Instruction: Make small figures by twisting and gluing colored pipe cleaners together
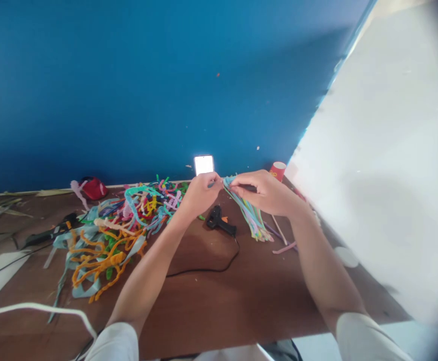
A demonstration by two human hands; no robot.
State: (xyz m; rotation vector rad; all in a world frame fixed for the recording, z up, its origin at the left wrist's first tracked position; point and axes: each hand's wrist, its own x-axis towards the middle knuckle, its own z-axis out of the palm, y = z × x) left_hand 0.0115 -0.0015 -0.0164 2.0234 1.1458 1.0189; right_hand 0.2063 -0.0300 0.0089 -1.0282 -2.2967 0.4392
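Note:
A bundle of thin pastel strips (251, 215) in blue, green, yellow and pink slants across the table, its upper end light blue. At that upper end, my right hand (262, 190) is closed, thumb and forefinger pinching the bundle. My left hand (204, 189) is closed just to the left, its fingertips pressed together beside the same end; whatever is between them is too small to make out. Below and between the hands lies a black glue gun (221, 220) with its cord trailing left. Behind my left hand a phone (203, 164) with a bright screen leans near the wall.
Left of my forearm spreads a tangled heap of fuzzy pipe cleaners (117, 245). A second black tool (51, 230), a red pouch (94, 188) and a white cable (34, 306) are farther left. A red paper cup (278, 170) stands behind my right hand. Blue and white walls border the table.

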